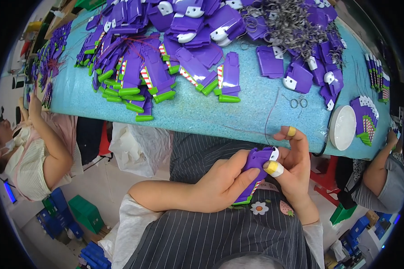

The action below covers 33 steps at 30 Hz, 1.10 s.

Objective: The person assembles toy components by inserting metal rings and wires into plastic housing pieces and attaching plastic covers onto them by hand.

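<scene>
My left hand (222,184) is closed round a purple plastic toy part (252,160) in front of my apron. The part has a white rounded end, a red-and-white striped edge and a green tip pointing down. Beside it, my right hand (296,172) has its fingers raised and curved, apart from the thumb. Its taped thumb lies against the white end, and one finger wears yellow tape. A thin dark wire (265,127) runs from near the part's top up over the table edge. The right fingers do not visibly grip it.
Purple parts with green ends (229,78) pile up across the blue table (188,112). Small metal ring pieces (296,27) heap at the back right, one pair (298,103) lying nearer. A white bowl (343,128) stands at right. Other people sit at left and right.
</scene>
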Available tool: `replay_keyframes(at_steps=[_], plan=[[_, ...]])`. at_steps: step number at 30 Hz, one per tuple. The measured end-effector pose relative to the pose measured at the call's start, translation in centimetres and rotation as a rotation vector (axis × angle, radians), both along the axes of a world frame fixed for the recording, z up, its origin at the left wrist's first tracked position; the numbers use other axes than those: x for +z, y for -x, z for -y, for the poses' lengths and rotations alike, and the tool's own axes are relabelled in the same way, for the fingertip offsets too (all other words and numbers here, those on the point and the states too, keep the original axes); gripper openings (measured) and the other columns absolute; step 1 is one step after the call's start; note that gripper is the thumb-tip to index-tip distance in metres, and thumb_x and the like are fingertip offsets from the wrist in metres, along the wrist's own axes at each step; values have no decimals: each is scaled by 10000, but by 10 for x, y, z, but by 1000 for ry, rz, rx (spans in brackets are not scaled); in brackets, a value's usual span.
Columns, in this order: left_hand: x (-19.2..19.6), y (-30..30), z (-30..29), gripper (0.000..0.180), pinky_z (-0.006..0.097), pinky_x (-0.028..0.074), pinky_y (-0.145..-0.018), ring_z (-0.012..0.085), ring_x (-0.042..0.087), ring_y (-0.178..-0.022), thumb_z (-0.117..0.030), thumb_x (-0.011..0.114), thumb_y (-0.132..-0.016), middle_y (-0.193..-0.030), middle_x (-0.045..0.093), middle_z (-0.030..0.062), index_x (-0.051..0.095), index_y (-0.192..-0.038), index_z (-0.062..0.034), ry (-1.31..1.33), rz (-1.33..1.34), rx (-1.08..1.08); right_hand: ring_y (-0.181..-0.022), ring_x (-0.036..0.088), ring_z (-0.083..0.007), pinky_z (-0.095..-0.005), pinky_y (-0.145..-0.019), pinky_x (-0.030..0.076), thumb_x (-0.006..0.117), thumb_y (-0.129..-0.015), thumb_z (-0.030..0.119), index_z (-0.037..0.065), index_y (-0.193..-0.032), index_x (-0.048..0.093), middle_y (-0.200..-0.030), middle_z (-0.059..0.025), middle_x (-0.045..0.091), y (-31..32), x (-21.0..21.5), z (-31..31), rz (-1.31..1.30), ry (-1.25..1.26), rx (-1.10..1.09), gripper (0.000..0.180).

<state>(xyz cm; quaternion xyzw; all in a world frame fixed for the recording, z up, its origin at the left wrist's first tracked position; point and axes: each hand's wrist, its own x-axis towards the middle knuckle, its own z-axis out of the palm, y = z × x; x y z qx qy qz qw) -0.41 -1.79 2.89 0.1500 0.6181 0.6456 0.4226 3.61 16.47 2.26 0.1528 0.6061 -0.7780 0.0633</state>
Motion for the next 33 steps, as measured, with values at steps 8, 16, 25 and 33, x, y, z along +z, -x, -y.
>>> replay_keyframes(at_steps=[8,16,25,33], plan=[[-1,-15,-5,229,287,470,-576,172,620,-663,-123,482,-924,-793,620,103,420,-1079,33,-138,-198,106,-834,462,-142,-273,-771,372,700,-766,112,97,-859,480,-849,-22,487,-6,1,-2,200,541,65,240],[-17,-11,-2,222,240,428,-560,89,557,-639,-90,508,-903,-767,605,74,435,-1086,13,-203,-169,98,-746,445,-126,-239,-671,354,685,-757,1,36,-842,498,-826,-49,472,-3,-1,-9,-204,67,208,208],[2,27,-9,208,305,454,-662,246,597,-751,-78,604,-826,-859,590,140,561,-1006,17,-84,-333,86,-551,434,-118,-232,-519,352,778,-679,162,3,-900,583,-751,-51,519,6,11,-21,-276,-440,135,334],[-18,7,-13,201,190,419,-675,35,493,-766,-109,554,-906,-854,562,13,507,-1045,27,-203,-11,316,-485,572,-202,-291,-458,415,661,-795,122,16,-834,566,-583,-87,561,-2,15,-19,-209,-598,438,147]])
